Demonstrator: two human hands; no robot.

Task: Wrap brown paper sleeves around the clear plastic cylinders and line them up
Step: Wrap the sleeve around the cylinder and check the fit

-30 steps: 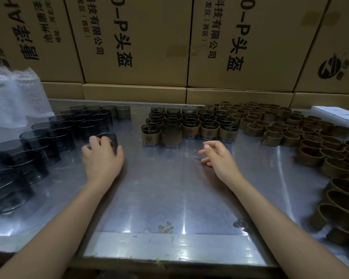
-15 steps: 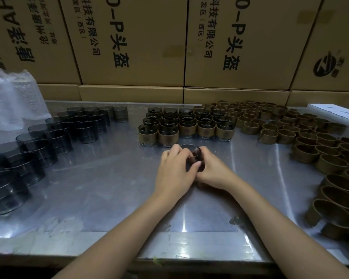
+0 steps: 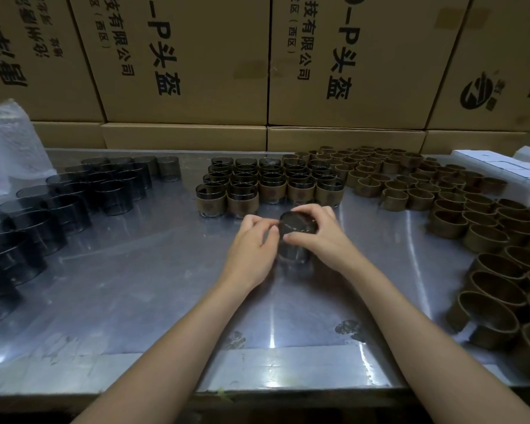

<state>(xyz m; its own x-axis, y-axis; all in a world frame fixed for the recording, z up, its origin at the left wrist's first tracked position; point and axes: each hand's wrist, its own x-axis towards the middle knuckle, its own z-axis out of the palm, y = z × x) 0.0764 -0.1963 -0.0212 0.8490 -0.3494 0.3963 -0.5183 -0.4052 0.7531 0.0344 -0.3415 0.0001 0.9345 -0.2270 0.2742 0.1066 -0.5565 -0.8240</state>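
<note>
A clear plastic cylinder stands on the metal table at the middle, held between both hands. My left hand grips its left side with curled fingers. From the right, my right hand curls round its top, where a dark band sits; whether that band is a brown sleeve I cannot tell. Just behind the hands, sleeved cylinders stand in neat rows. Bare cylinders are grouped at the left. Loose brown paper sleeves cover the right side.
Stacked cardboard boxes wall off the back of the table. A clear plastic bag lies at the far left, and white boxes sit at the far right. The table's front edge runs across near me.
My left hand carried a bare cylinder from the left group to the middle. My right hand closed on it there, and both hands have since shifted slightly higher on it.
</note>
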